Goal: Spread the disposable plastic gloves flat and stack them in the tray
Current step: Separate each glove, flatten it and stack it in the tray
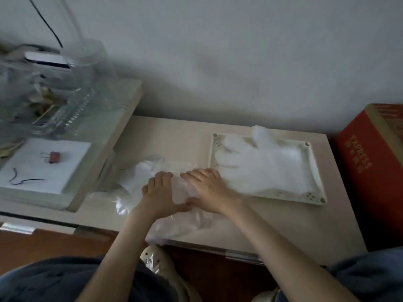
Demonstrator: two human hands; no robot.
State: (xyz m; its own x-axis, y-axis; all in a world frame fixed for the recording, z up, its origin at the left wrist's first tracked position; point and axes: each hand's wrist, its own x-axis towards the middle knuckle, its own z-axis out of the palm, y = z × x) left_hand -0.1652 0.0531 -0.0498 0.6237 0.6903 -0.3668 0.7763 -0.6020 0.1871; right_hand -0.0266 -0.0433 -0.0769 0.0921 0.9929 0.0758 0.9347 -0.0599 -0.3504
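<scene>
Both palms lay open, pressing without pinching: the left hand (159,190) and right hand (207,190) flattened a crinkled clear glove (148,171) on the table (250,232), just beside the tray (314,168); smoothing outward toward the fingers should clear wrinkles, as on the stacked gloves (261,164) inside

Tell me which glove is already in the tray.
The spread glove on the right, lying flat in the tray, fingers toward the wall. The other glove lies on the table under both hands, left and right.
</scene>
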